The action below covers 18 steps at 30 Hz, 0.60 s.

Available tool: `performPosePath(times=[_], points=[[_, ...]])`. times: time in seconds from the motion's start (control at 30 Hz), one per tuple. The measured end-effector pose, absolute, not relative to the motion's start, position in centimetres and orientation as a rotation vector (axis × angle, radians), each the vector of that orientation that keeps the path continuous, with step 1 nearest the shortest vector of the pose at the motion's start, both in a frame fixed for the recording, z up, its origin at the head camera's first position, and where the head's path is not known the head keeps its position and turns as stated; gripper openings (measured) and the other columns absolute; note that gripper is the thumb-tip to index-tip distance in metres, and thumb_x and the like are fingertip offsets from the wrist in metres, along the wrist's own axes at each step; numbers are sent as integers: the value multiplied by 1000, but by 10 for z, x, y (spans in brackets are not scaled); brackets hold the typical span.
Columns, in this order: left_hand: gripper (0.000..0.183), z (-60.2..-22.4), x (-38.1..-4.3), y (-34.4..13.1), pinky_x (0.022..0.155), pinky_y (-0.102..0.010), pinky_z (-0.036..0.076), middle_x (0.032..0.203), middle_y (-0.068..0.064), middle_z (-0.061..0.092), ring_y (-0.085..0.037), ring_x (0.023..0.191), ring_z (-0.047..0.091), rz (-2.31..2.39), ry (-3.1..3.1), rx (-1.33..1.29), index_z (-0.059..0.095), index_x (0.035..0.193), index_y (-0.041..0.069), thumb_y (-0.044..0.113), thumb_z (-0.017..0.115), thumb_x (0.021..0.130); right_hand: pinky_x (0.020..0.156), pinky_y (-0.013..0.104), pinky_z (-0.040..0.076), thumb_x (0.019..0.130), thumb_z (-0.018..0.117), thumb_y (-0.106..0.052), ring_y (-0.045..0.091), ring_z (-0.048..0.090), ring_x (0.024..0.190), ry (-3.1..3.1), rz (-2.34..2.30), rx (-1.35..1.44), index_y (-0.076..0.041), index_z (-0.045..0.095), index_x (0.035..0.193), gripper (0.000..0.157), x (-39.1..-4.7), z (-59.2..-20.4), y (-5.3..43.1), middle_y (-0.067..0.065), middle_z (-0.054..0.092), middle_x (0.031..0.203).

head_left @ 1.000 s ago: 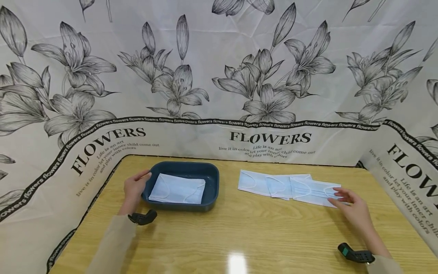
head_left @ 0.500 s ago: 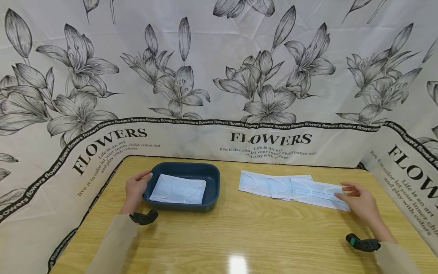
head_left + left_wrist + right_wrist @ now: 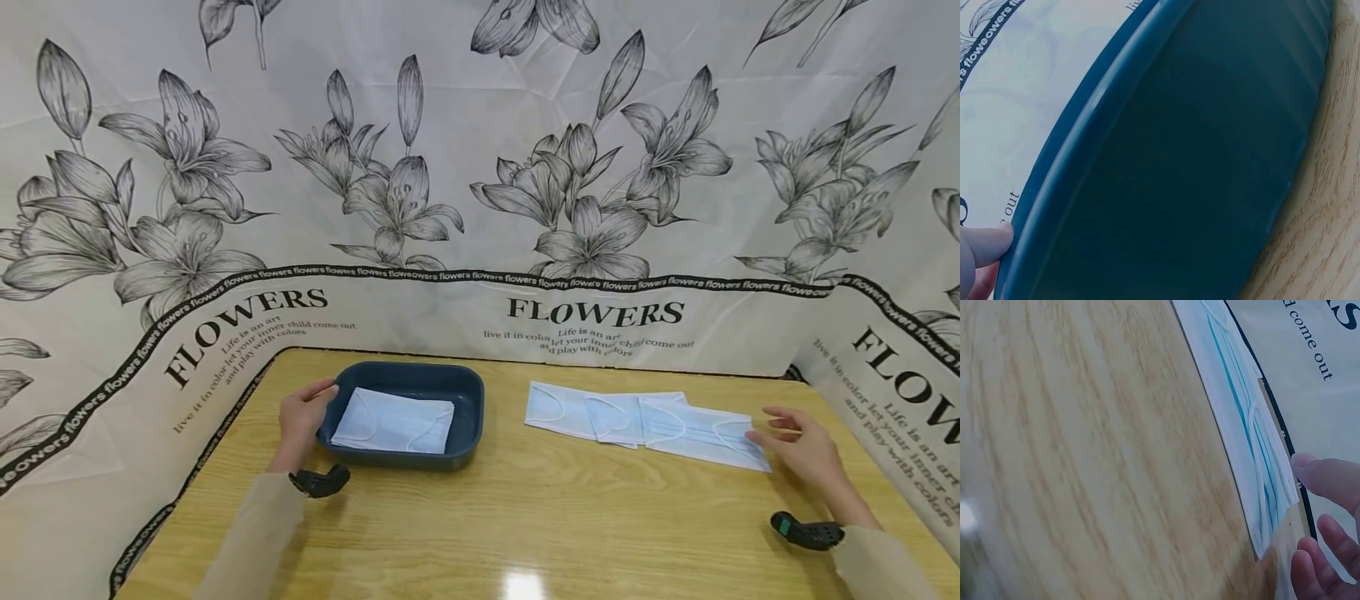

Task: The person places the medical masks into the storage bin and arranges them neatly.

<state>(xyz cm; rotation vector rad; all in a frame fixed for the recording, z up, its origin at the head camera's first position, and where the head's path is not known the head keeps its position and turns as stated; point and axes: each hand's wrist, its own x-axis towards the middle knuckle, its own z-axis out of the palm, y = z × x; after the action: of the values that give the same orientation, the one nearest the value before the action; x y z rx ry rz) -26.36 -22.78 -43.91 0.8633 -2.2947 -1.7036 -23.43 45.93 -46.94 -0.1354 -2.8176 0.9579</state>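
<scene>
In the head view, a dark blue rectangular bin [image 3: 468,446] stands on the left of the table with a stack of light blue face masks [image 3: 393,423] in it. My left hand [image 3: 302,417] grips its left rim, fingertips meeting at the edge; in the left wrist view the thumb [image 3: 988,244] is against the rim. Several overlapping masks [image 3: 562,408] lie in a row to the right. At the right end of the rightmost mask [image 3: 705,432], my right hand [image 3: 806,450] has its fingers spread. In the right wrist view its thumb [image 3: 1322,478] is beside the mask's end.
The wooden table [image 3: 570,525] runs back to a white cloth backdrop [image 3: 420,312] printed with flowers and lettering, which also rises at both sides. Black devices [image 3: 321,481] are strapped to both wrists.
The rightmost mask has slid a little to the right along with my right hand, whose fingers now stand more apart from it. My left hand and the bin keep their places.
</scene>
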Motion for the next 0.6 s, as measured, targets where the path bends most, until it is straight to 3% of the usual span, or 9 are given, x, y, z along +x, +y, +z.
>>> performPosePath(times=[0.13, 0.17, 0.27, 0.37, 0.53, 0.6], points=[[38, -442, -265, -228, 107, -47, 39, 142, -20, 49, -35, 131, 45, -1713, -2302, 847, 62, 126, 4, 21, 61, 93, 60, 11, 41, 87, 70, -35, -26, 31, 74, -2833, 952, -136, 9, 44, 133, 69, -237, -472, 460, 37, 50, 121], [38, -443, -265, -229, 107, -47, 39, 142, -20, 49, -35, 131, 45, -1710, -2308, 841, 62, 126, 4, 21, 61, 93, 61, 13, 41, 87, 70, -36, -21, 40, 76, -2842, 949, -143, 9, 43, 134, 70, -238, -472, 459, 37, 49, 122], [38, -442, -263, -229, 107, -48, 38, 143, -21, 48, -36, 131, 45, -1706, -2321, 826, 62, 127, 3, 21, 61, 93, 65, 20, 41, 87, 69, -39, 12, 60, 89, -2879, 941, -164, 10, 41, 134, 73, -240, -471, 459, 37, 48, 123], [39, -441, -262, -229, 107, -49, 38, 143, -21, 48, -36, 131, 44, -1710, -2324, 823, 62, 127, 3, 21, 61, 93, 70, 30, 45, 88, 68, -39, 51, 50, 107, -2910, 948, -153, 12, 39, 135, 75, -241, -470, 458, 39, 46, 125], [40, -445, -264, -231, 109, -48, 35, 144, -21, 47, -36, 135, 40, -1739, -2303, 823, 61, 128, 3, 22, 61, 93, 83, 55, 45, 90, 66, -39, 54, 47, 110, -2954, 943, -141, 14, 38, 135, 75, -245, -470, 458, 41, 44, 127], [40, -446, -265, -231, 110, -48, 35, 144, -21, 47, -36, 135, 40, -1754, -2291, 821, 60, 128, 3, 21, 61, 93, 85, 56, 44, 90, 66, -38, 54, 47, 110, -2967, 943, -144, 14, 38, 134, 74, -246, -470, 460, 41, 43, 129]])
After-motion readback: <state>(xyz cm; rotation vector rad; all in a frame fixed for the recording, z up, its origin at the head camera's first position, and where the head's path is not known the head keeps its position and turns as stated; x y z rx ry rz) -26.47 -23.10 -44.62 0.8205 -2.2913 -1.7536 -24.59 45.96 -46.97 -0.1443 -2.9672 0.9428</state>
